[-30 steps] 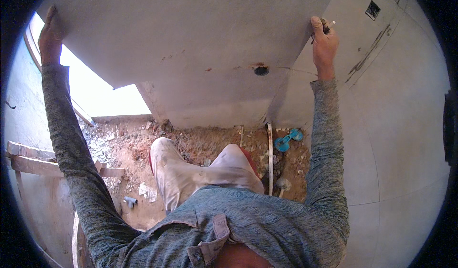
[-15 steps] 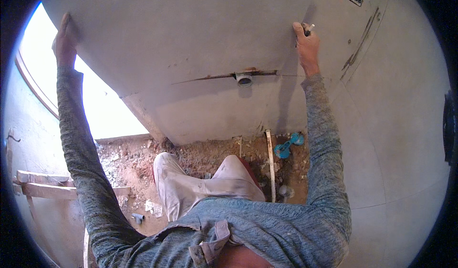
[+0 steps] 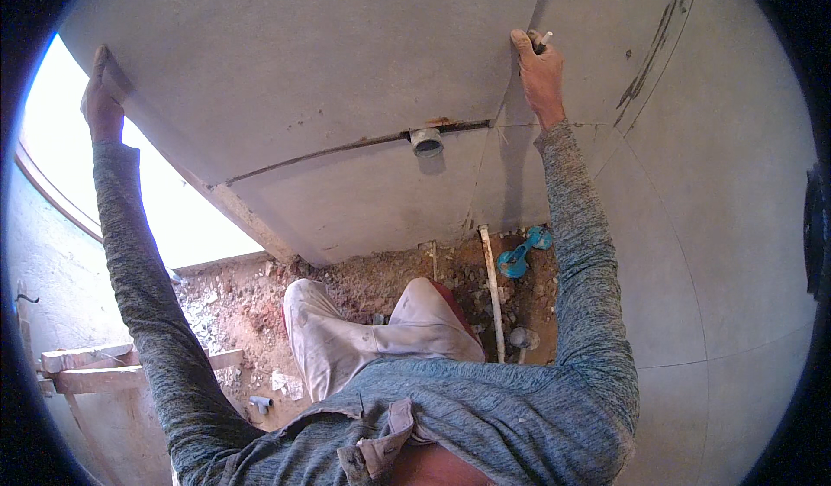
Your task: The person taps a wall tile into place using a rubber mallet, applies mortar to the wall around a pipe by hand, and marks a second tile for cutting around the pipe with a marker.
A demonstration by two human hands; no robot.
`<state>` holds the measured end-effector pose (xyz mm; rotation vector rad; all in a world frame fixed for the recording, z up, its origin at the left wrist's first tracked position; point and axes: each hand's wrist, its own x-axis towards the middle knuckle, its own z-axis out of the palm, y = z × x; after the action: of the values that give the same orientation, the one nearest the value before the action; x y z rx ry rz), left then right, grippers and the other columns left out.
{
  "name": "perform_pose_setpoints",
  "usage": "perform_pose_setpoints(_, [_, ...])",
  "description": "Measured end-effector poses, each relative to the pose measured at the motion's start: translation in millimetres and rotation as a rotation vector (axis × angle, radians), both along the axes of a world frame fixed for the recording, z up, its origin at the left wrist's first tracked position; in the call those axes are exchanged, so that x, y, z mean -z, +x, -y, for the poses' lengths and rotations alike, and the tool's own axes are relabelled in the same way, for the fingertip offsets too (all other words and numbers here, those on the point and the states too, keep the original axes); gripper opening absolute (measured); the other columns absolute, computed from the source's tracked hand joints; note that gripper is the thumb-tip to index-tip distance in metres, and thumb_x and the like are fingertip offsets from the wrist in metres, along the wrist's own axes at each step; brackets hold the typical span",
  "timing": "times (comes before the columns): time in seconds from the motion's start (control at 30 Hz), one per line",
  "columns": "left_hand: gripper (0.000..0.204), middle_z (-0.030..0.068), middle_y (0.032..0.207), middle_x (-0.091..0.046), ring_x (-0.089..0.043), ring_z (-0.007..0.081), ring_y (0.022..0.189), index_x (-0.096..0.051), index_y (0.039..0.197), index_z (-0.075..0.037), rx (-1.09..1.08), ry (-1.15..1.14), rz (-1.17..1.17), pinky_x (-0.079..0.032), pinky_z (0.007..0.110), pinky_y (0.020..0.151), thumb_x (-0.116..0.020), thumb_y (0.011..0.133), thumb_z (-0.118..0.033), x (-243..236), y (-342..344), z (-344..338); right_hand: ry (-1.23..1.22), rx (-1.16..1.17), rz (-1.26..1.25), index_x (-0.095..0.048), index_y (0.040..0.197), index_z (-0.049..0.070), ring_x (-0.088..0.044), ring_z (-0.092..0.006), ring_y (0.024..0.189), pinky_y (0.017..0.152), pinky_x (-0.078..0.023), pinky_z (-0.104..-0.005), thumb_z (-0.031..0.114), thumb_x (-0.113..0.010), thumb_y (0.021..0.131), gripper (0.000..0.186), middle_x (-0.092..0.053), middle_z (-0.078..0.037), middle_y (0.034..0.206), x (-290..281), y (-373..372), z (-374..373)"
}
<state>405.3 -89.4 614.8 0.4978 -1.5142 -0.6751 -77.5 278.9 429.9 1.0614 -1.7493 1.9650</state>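
A large grey tile (image 3: 320, 53) stands against the wall in front of me, its lower edge above a dark gap. My left hand (image 3: 104, 109) is closed round its left edge, beside the bright opening. At the right edge, my right hand (image 3: 541, 75) has its thumb at the tile's border. Curled in that hand is a small pen-like stick (image 3: 545, 39) with a white end; its exact kind is unclear. A short round pipe end (image 3: 427, 142) sticks out at the gap, above a lower grey tile (image 3: 372, 200).
Rubble and soil (image 3: 234, 296) cover the ground round my knees. A white pipe (image 3: 492, 291) and a blue plastic piece (image 3: 524, 252) are at the right. Wooden boards (image 3: 95, 369) lie at the left, near a grey pipe fitting (image 3: 260, 404). Tiled wall (image 3: 666, 287) continues right.
The dark gap under the large tile now shows further left, and the tile's right edge stands out more. My left hand has come slightly lower; the view has shifted a little.
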Motion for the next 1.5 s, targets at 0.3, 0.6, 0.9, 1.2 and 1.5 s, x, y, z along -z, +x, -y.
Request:
perform_pose_setpoints(0.3, [0.046, 0.0185, 0.137, -0.05, -0.051, 0.0268, 0.126, -0.053, 0.132, -0.001, 0.041, 0.033, -0.051, -0.042, 0.037, 0.106, -0.051, 0.098, -0.032, -1, -1, 9, 0.001, -0.001, -0.014, -0.062, 0.08, 0.004, -0.04, -0.0045, 0.063, 0.055, -0.033, -0.0244, 0.04, -0.067, 0.089, 0.038, -0.047, 0.007, 0.068, -10, 13, 2])
perform_pose_setpoints(0.6, [0.045, 0.0137, 0.13, -0.055, -0.056, 0.0222, 0.11, -0.052, 0.135, -0.005, 0.024, 0.118, -0.096, -0.046, 0.033, 0.097, -0.049, 0.1, -0.032, -6, -1, 36, 0.018, 0.014, -0.043, -0.063, 0.085, 0.0, -0.045, -0.0065, 0.07, 0.061, -0.04, -0.0239, 0.044, -0.066, 0.09, 0.045, -0.052, 0.006, 0.073, -14, 11, 2])
perform_pose_setpoints(0.9, [0.044, 0.0107, 0.127, -0.053, -0.051, 0.0223, 0.115, -0.053, 0.134, -0.004, -0.004, -0.047, 0.045, -0.04, 0.035, 0.1, -0.048, 0.1, -0.032, -8, 11, 54, -0.02, 0.055, -0.089, -0.065, 0.088, -0.001, -0.044, -0.0055, 0.07, 0.061, -0.039, -0.0231, 0.039, -0.068, 0.089, 0.04, -0.052, 0.006, 0.074, -24, 22, 2])
perform_pose_setpoints(1.2, [0.044, 0.0148, 0.14, -0.05, -0.047, 0.0266, 0.129, -0.056, 0.132, -0.009, 0.077, 0.054, -0.043, -0.036, 0.036, 0.109, -0.049, 0.099, -0.036, -22, 19, 58, -0.026, 0.058, -0.127, -0.068, 0.096, -0.005, -0.054, -0.0084, 0.077, 0.07, -0.046, -0.0249, 0.036, -0.069, 0.089, 0.041, -0.063, 0.0, 0.081, -35, 33, -6])
perform_pose_setpoints(1.5, [0.04, 0.0129, 0.14, -0.05, -0.042, 0.0235, 0.134, -0.056, 0.132, -0.008, 0.049, 0.075, -0.077, -0.029, 0.038, 0.114, -0.05, 0.098, -0.03, -24, 15, 36, -0.086, 0.108, -0.105, -0.068, 0.102, -0.007, -0.062, -0.0134, 0.08, 0.074, -0.051, -0.027, 0.032, -0.076, 0.081, 0.045, -0.068, -0.007, 0.087, -44, 40, -6])
